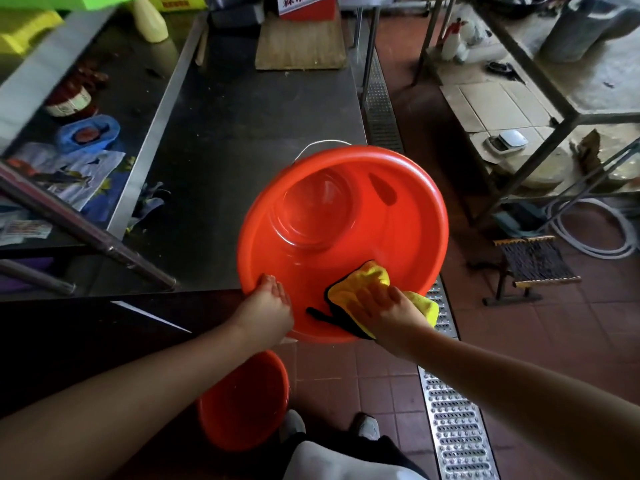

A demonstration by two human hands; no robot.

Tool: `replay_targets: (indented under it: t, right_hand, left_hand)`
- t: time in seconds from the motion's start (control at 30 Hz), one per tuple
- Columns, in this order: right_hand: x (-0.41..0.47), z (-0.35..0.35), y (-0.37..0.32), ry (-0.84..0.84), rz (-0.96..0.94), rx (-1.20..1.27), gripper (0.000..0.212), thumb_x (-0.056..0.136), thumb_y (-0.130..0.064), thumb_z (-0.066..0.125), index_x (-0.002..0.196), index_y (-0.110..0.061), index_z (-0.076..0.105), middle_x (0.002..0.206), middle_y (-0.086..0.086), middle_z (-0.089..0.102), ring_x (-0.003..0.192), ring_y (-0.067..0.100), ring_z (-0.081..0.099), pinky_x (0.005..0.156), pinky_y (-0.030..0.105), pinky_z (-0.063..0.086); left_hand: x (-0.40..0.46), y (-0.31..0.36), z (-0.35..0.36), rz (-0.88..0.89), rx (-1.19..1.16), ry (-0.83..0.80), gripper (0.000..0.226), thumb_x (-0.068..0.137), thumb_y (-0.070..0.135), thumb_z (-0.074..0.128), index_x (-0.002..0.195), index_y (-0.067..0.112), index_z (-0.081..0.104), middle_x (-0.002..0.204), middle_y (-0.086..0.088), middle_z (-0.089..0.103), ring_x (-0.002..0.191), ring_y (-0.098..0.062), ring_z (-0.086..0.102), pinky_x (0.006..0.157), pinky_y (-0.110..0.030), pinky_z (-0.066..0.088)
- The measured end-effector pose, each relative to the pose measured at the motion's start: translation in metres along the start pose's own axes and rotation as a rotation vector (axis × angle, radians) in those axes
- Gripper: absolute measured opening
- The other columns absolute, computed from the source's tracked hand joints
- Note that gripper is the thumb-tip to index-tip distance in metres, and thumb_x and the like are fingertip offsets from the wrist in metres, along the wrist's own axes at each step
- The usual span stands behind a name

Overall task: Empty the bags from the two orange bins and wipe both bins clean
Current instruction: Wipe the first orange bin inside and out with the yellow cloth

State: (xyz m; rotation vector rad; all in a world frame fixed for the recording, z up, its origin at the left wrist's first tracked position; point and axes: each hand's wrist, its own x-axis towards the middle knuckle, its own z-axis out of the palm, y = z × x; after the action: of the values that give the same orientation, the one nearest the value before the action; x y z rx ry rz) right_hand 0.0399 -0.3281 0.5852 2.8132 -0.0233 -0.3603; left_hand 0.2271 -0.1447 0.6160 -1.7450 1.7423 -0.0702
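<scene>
An orange bin (398,216) with a white wire handle is tilted toward me at the steel table's near right corner, its inside bare. My left hand (268,304) grips the bin's near-left rim. My right hand (384,308) presses a yellow cloth with a black edge (372,275) against the bin's near inner wall, fingers spread flat over it. A second orange bin (242,403) stands on the tiled floor below, by my feet, partly hidden under the table edge.
The steel table (242,133) carries a wooden board (301,43) at its far end. A lower shelf on the left holds jars and bags (83,133). A metal floor drain (453,427) runs along the right. A small stool (533,265) and a metal rack (554,109) stand further right.
</scene>
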Motion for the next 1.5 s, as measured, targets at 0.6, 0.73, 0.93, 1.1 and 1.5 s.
replay_targets:
  t: [0.6,0.73,0.93,1.1,1.5]
  right_hand:
    - [0.031,0.005,-0.001,-0.105,0.129,0.361,0.068,0.094,-0.063,0.012,0.156,-0.037,0.019,0.158,0.004,0.036,0.143,0.032,0.033,0.108,0.046,0.034]
    - [0.057,0.009,0.03,-0.234,0.323,0.318,0.047,0.102,-0.047,0.033,0.149,-0.042,0.03,0.153,0.004,0.037,0.141,0.034,0.031,0.109,0.047,0.031]
    - [0.087,0.019,0.006,-0.348,0.233,0.607,0.06,0.099,-0.062,0.023,0.155,-0.044,0.013,0.166,0.0,0.017,0.15,0.028,0.018,0.117,0.051,0.026]
    - [0.105,0.027,0.015,-0.36,0.387,0.523,0.052,0.102,-0.047,0.031,0.153,-0.039,0.023,0.161,0.011,0.025,0.149,0.035,0.017,0.116,0.052,0.021]
    - [0.152,0.052,0.023,-0.226,0.152,0.757,0.042,0.098,-0.05,0.04,0.14,-0.047,0.033,0.145,0.004,0.038,0.13,0.031,0.045,0.105,0.051,0.04]
  left_hand:
    - [0.031,0.042,-0.018,-0.142,-0.275,0.006,0.068,0.102,0.045,0.032,0.137,-0.014,0.04,0.136,-0.044,0.039,0.128,-0.056,0.041,0.11,-0.064,0.026]
    - [0.024,0.043,-0.022,-0.116,-0.195,-0.011,0.066,0.077,0.054,0.065,0.099,-0.008,0.072,0.096,-0.033,0.068,0.089,-0.044,0.068,0.085,-0.053,0.054]
    - [0.03,0.042,-0.014,-0.118,-0.342,0.12,0.095,0.059,0.088,0.059,0.078,-0.004,0.073,0.08,-0.028,0.07,0.075,-0.04,0.068,0.075,-0.046,0.056]
    - [0.029,0.044,-0.014,-0.122,-0.257,0.112,0.08,0.068,0.071,0.063,0.084,-0.007,0.074,0.084,-0.03,0.07,0.078,-0.042,0.069,0.076,-0.049,0.057]
    - [0.024,0.041,-0.007,-0.086,-0.057,0.075,0.064,0.082,0.034,0.024,0.095,-0.002,0.076,0.094,-0.028,0.071,0.088,-0.041,0.071,0.078,-0.049,0.058]
